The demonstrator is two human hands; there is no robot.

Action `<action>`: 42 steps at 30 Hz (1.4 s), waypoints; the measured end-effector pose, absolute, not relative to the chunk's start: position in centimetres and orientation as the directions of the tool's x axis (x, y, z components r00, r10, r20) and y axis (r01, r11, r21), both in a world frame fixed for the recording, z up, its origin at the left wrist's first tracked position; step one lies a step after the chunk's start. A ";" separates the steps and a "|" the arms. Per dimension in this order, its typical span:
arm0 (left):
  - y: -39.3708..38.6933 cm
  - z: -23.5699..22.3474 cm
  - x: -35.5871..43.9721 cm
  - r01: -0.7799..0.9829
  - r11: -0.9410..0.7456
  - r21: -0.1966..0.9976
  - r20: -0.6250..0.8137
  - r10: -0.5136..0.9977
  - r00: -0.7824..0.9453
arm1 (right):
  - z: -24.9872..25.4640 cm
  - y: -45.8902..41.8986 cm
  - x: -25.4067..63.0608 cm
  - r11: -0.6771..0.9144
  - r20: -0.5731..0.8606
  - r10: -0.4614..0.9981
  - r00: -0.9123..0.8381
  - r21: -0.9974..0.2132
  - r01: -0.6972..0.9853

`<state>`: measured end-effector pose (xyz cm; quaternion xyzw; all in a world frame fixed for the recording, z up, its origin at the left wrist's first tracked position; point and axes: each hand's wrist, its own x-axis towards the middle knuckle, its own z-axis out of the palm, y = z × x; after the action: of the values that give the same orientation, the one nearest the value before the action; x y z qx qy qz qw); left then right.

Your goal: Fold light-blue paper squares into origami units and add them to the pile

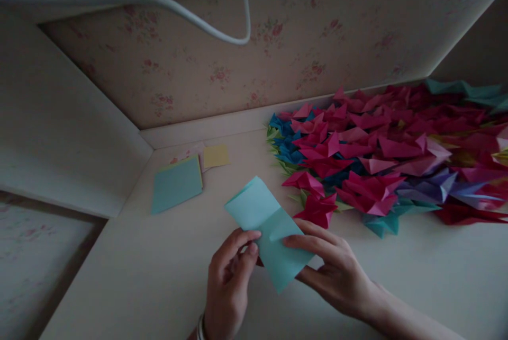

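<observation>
The left hand [234, 271] is curling closed, holding the left edge of a folded turquoise paper [273, 247] — the right hand [333, 260] is partly closing around its right side, one fingertip pressing its face. The paper is being held over the white surface [130, 271], between a sheet stack [177, 186] and crowding, mostly pink folded pieces [367, 189].
</observation>
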<state>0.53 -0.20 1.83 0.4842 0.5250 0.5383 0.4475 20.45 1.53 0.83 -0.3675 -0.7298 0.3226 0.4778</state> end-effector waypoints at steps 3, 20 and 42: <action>0.0 2.1 0.8 -0.025 0.018 1.000 -0.020 0.997 -0.071 | 1.2 1.6 20.6 0.475 0.412 0.870 -0.271 -0.848 0.235; 0.4 2.0 0.5 0.057 0.075 0.996 -0.070 0.993 -0.092 | 0.0 1.1 20.7 0.651 0.536 0.757 -0.373 -0.571 0.500; 0.0 1.9 0.3 0.274 -0.051 0.960 0.076 0.994 -0.081 | 1.3 1.8 19.9 0.169 0.152 0.984 -0.090 -0.960 0.222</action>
<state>0.33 -0.04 1.95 0.5564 0.5696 0.4647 0.3872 19.88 1.78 1.29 -0.4935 -0.6109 0.4146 0.4598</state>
